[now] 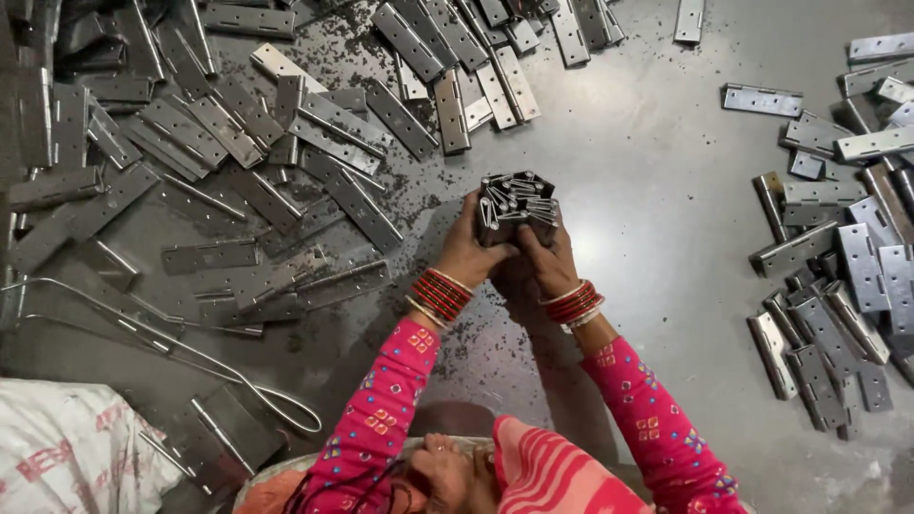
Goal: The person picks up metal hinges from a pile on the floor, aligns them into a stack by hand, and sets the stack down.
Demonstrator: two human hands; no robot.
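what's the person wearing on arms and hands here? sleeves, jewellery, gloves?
Both arms wear long bright pink sleeves with small square embroidered motifs in orange, yellow and blue. Each wrist carries a stack of red bangles, with a pale or gold one at the edge. The left hand and right hand are bare: no gloves, no rings that can be made out.

Pink patterned sleeves [390, 400], red bangles [441, 293] on both wrists

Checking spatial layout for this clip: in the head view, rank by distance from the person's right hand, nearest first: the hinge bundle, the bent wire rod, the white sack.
1. Hinge bundle, gripped by the right hand, centre.
2. Bent wire rod, on the left.
3. White sack, bottom-left corner.
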